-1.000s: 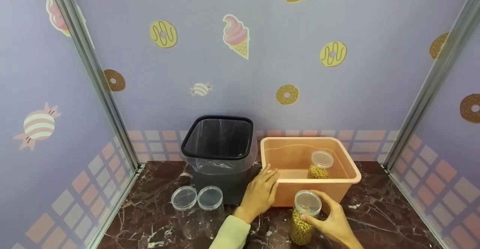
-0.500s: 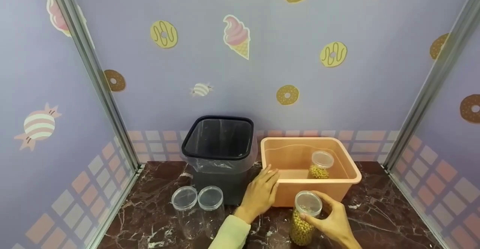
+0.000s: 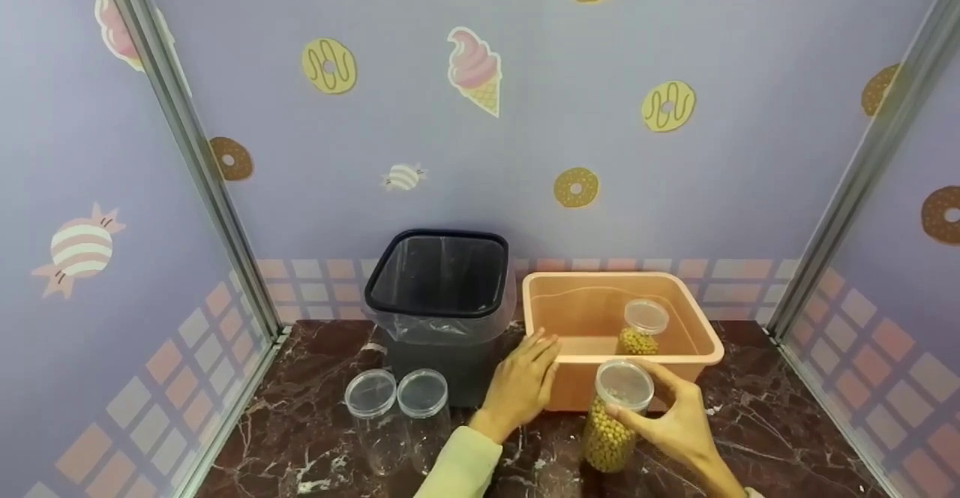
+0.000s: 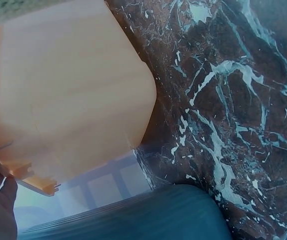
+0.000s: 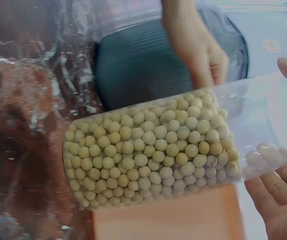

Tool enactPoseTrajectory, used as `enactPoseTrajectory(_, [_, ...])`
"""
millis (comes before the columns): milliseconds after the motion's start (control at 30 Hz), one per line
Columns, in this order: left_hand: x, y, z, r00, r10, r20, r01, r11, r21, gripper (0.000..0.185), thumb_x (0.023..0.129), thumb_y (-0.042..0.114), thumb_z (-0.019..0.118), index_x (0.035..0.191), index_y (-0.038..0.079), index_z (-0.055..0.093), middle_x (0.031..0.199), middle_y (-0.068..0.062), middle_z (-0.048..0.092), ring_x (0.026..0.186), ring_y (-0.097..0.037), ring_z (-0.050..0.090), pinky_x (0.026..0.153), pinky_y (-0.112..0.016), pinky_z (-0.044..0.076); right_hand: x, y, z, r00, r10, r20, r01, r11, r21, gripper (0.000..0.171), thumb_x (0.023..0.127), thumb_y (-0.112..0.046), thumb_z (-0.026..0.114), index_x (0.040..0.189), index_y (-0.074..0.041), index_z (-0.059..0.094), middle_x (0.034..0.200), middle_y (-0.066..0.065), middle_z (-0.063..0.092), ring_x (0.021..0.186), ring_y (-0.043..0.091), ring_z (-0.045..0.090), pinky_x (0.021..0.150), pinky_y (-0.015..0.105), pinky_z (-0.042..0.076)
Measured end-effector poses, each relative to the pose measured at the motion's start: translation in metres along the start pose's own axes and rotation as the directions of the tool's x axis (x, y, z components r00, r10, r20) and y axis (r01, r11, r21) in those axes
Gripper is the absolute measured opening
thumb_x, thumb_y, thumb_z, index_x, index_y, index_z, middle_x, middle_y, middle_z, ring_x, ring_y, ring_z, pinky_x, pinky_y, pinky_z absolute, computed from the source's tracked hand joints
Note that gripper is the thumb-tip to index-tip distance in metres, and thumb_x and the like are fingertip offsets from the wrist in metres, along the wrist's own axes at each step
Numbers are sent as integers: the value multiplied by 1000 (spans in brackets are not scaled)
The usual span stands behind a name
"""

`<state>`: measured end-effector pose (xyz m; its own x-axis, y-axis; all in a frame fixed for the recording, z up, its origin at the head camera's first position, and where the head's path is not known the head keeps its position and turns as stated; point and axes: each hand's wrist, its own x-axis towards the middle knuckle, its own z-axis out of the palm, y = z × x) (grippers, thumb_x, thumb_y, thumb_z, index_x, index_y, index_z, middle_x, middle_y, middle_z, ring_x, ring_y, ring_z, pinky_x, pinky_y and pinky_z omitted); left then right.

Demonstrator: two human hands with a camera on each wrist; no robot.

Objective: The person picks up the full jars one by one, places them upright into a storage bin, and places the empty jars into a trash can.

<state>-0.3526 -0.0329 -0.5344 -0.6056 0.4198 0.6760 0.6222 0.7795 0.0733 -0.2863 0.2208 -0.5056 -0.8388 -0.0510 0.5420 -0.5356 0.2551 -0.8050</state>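
My right hand (image 3: 679,419) holds a clear lidded jar (image 3: 625,385) by its upper part, thumb on one side and fingers on the other. Round yellow soybeans (image 5: 148,155) fill its lower portion, with clear space under the lid. The jar stands nearly upright in front of the peach plastic tub (image 3: 675,361), its lid overlapping the tub's front wall in the head view. My left hand (image 3: 521,382) rests at the tub's front left corner, fingers laid straight over the rim. Inside the tub, towards the right, is another jar of soybeans (image 3: 641,329).
Two lidded clear jars (image 3: 371,397) without beans stand side by side at front left. Behind them is a dark bin (image 3: 435,367) with a plastic liner, left of the tub. Patterned wall panels (image 3: 360,145) enclose the marble-look tabletop (image 3: 757,438).
My right hand has moved the held soybean jar slightly up and towards the tub. The left hand keeps its place at the tub's corner.
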Motion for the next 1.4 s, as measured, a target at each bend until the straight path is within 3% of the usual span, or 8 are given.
enactPoseTrajectory(200, [1,-1,2,1000,14,-25,-14,1000,1,35,109,20,58,138,7,71,140,-9,72,139,-29,63,122,-40,49,20,-20,-9,997,-70,-19,71,997,38,64,68,7,95,128,0,74,118,19,77,100,19,77,87,24,66])
enactPoseTrajectory(433, [1,-2,2,999,11,-31,-11,1000,1,35,107,18,61,138,6,72,139,-9,73,138,-28,63,121,-41,50,47,-47,-16,997,-78,-16,79,994,70,65,67,9,94,128,1,73,112,20,77,93,20,77,78,28,68])
enactPoseTrajectory(800, [0,-3,2,997,26,-68,-26,1000,2,34,107,20,61,136,7,73,136,-9,74,137,-28,65,119,-43,52,84,-75,-9,991,-122,-60,126,990,69,61,67,7,95,124,1,75,115,17,73,93,17,76,81,24,67])
enactPoseTrajectory(967, [-4,-3,2,998,5,-63,-5,1000,-11,33,107,20,61,136,7,73,136,-7,74,137,-28,64,119,-43,52,99,-82,-3,992,-124,-27,125,990,58,61,71,2,96,127,1,74,116,18,74,98,19,76,89,24,65])
enactPoseTrajectory(1133, [-3,-3,3,996,12,-88,-13,1000,-8,33,105,18,64,135,7,73,134,-6,75,137,-28,65,119,-43,52,117,-86,-2,997,-82,-4,83,995,47,58,76,-3,95,129,1,72,112,20,77,93,18,77,84,24,66])
enactPoseTrajectory(1400, [-1,-2,5,994,37,-105,-36,999,8,32,105,20,65,133,8,74,133,-5,75,138,-26,64,119,-42,52,145,-84,1,997,-65,-39,67,996,64,56,77,-3,94,128,4,71,110,26,76,89,16,77,80,23,66])
